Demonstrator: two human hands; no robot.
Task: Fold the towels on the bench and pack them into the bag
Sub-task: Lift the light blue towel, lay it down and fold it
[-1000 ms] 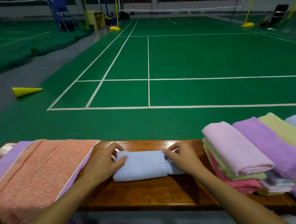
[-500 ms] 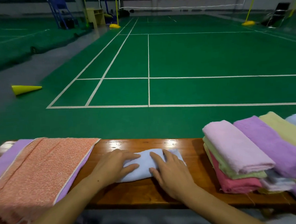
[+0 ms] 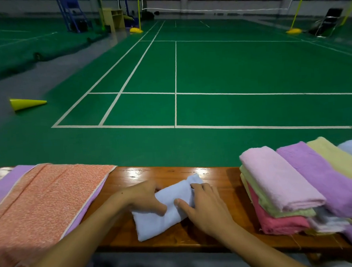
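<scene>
A small folded light blue towel (image 3: 155,222) lies slanted on the wooden bench (image 3: 169,173), its far corner pointing away from me. My left hand (image 3: 141,198) grips its left side, thumb on top. My right hand (image 3: 207,209) holds its right side, thumb pressed on the cloth and fingers curled over the far edge. A flat orange patterned cloth (image 3: 44,203), which looks like the bag, lies over purple fabric (image 3: 8,183) at the bench's left end. I cannot tell where it opens.
A stack of folded towels (image 3: 276,189) in pink, purple, yellow-green, rose and pale blue fills the bench's right end. Beyond the bench is a green badminton court floor (image 3: 229,69) with a fallen yellow cone (image 3: 25,103) at left.
Both hands lay flat on the blue towel half a second ago; now their fingers curl round it and the towel has turned to a diagonal, nearer to me.
</scene>
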